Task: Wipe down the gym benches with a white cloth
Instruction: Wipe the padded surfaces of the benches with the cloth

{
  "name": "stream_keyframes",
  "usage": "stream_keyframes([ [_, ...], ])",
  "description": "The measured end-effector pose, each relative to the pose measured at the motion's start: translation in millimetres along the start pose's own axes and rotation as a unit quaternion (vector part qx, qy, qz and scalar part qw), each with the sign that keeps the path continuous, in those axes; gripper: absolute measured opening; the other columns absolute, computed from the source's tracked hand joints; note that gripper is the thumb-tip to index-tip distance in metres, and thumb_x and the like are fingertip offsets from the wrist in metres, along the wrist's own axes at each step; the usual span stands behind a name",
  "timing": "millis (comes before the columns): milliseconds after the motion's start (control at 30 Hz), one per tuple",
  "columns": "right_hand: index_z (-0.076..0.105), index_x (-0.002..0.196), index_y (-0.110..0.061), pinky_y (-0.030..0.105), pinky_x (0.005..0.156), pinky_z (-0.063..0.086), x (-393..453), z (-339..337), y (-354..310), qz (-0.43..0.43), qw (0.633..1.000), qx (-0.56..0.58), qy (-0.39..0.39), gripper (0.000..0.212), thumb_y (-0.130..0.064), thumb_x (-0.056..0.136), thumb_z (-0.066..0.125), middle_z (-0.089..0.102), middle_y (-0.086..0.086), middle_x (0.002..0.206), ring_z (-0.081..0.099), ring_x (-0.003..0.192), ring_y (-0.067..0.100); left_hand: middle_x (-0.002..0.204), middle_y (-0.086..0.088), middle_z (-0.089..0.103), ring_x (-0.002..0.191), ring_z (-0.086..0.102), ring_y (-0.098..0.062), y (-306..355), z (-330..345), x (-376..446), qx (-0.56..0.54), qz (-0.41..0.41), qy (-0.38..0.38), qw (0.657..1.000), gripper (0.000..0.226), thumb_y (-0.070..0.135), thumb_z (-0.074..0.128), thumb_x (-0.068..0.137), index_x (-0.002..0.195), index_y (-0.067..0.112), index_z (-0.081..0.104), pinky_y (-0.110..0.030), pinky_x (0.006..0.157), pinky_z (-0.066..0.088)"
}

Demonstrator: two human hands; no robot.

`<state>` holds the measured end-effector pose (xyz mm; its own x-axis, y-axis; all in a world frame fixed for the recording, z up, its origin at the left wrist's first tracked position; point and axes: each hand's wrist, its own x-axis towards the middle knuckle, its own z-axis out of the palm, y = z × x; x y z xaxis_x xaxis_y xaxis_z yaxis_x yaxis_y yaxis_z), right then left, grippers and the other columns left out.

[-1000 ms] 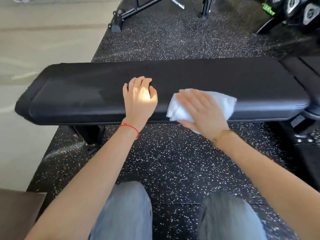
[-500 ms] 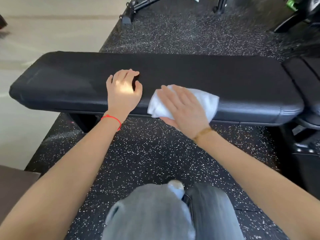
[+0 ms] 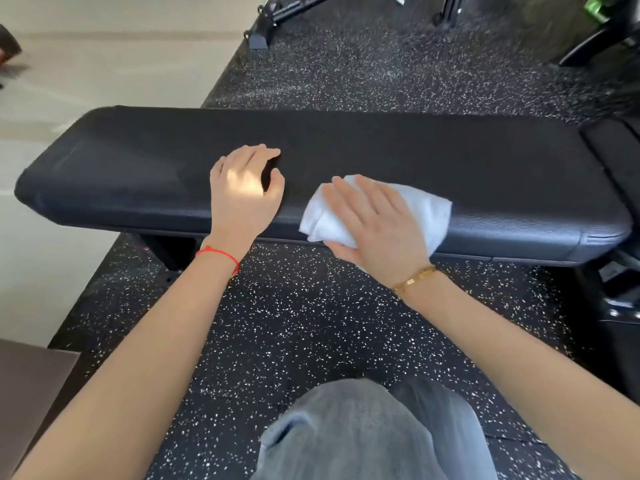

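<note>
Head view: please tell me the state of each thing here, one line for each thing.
bench: flat, black pad, both hands on it
white cloth: bunched, draped over the near edge of the bench, under the right hand
right hand: fingers straight, pressing the cloth, thumb tucked under it
left hand: resting on the bench, fingers loosely curled, holding nothing

Single head view, steeply downward and forward, close over bench (image 3: pixel 381 150).

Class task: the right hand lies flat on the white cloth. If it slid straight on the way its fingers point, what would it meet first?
The right hand points up-left over the white cloth. That line probably crosses bare bench padding, passing just right of the left hand; depth is unclear.
</note>
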<state>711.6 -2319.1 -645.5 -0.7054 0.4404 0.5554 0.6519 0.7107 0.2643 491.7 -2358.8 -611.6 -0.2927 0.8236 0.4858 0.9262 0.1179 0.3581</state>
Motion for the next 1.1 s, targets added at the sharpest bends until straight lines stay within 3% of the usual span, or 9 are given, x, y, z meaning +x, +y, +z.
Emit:
stream_keyframes([
  [100, 0.040, 0.149, -0.013, 0.046, 0.109, 0.040, -16.4, -1.1, 17.6, -0.046, 0.999, -0.003, -0.016, 0.066, -0.053, 0.098, 0.049, 0.042, 0.007, 0.153, 0.047, 0.134, 0.033, 0.129, -0.005, 0.064, 0.127, 0.054, -0.020, -1.2, 0.2, -0.5, -0.003, -0.002, 0.004, 1.000, 0.035, 0.022, 0.047, 0.094, 0.122, 0.013, 0.066, -0.044, 0.110, 0.037],
  [267, 0.037, 0.150, -0.014, 0.047, 0.110, 0.036, -59.9, -11.9, 59.4, 0.008, 1.000, -0.010, -0.006, 0.066, -0.055, 0.099, 0.047, 0.042, 0.006, 0.153, 0.046, 0.134, 0.034, 0.131, -0.004, 0.063, 0.129, 0.053, -0.019, -1.5, 4.1, -1.1, 0.005, -0.005, 0.005, 1.000, 0.036, 0.024, 0.046, 0.095, 0.124, 0.015, 0.065, -0.044, 0.114, 0.034],
  [500, 0.035, 0.151, -0.015, 0.045, 0.111, 0.037, -3.7, -5.4, 4.1, -0.024, 0.997, -0.034, -0.060, 0.069, -0.058, 0.098, 0.041, 0.042, 0.005, 0.153, 0.045, 0.136, 0.032, 0.133, -0.004, 0.062, 0.131, 0.051, -0.021, -1.3, 7.5, -3.5, 0.021, -0.015, 0.014, 1.000, 0.037, 0.024, 0.046, 0.094, 0.124, 0.016, 0.065, -0.045, 0.114, 0.032],
  [600, 0.037, 0.150, -0.014, 0.046, 0.111, 0.038, -27.5, -9.4, 28.3, -0.033, 0.999, -0.021, -0.038, 0.069, -0.055, 0.096, 0.050, 0.040, 0.007, 0.154, 0.045, 0.136, 0.033, 0.134, -0.004, 0.062, 0.132, 0.051, -0.020, -2.0, 6.1, -3.1, 0.017, -0.015, 0.012, 1.000, 0.036, 0.024, 0.048, 0.094, 0.125, 0.017, 0.065, -0.046, 0.115, 0.032],
  [733, 0.035, 0.151, -0.018, 0.045, 0.112, 0.032, -71.6, -13.7, 62.3, 0.040, 0.999, -0.009, -0.003, 0.067, -0.054, 0.097, 0.050, 0.039, 0.004, 0.155, 0.044, 0.136, 0.033, 0.136, -0.005, 0.060, 0.134, 0.048, -0.021, 1.6, 8.1, -3.6, 0.022, -0.024, 0.006, 0.999, 0.036, 0.023, 0.047, 0.095, 0.126, 0.016, 0.064, -0.046, 0.117, 0.027],
  [800, 0.038, 0.150, -0.018, 0.046, 0.108, 0.036, -58.3, -10.5, 50.5, 0.051, 0.999, -0.015, -0.001, 0.067, -0.055, 0.096, 0.051, 0.042, 0.003, 0.153, 0.047, 0.134, 0.034, 0.136, -0.005, 0.060, 0.134, 0.048, -0.021, 3.0, 9.1, -2.8, 0.026, -0.027, 0.003, 0.999, 0.037, 0.022, 0.046, 0.094, 0.126, 0.016, 0.064, -0.045, 0.117, 0.027],
  [933, 0.044, 0.146, -0.018, 0.045, 0.106, 0.043, -14.0, -1.3, 12.2, -0.006, 1.000, -0.025, -0.011, 0.066, -0.056, 0.093, 0.052, 0.049, 0.004, 0.148, 0.052, 0.129, 0.032, 0.134, -0.006, 0.061, 0.133, 0.050, -0.023, 4.1, 7.9, -3.2, 0.028, -0.021, 0.007, 0.999, 0.036, 0.021, 0.046, 0.094, 0.125, 0.014, 0.064, -0.047, 0.114, 0.030],
  [1100, 0.034, 0.151, -0.017, 0.045, 0.112, 0.034, -52.8, -3.6, 45.8, -0.014, 1.000, -0.010, 0.000, 0.067, -0.053, 0.098, 0.049, 0.037, 0.005, 0.156, 0.041, 0.138, 0.032, 0.136, -0.006, 0.060, 0.134, 0.048, -0.023, 2.3, 6.2, -2.6, 0.015, -0.023, -0.004, 1.000, 0.036, 0.022, 0.048, 0.095, 0.126, 0.014, 0.064, -0.048, 0.116, 0.029],
])
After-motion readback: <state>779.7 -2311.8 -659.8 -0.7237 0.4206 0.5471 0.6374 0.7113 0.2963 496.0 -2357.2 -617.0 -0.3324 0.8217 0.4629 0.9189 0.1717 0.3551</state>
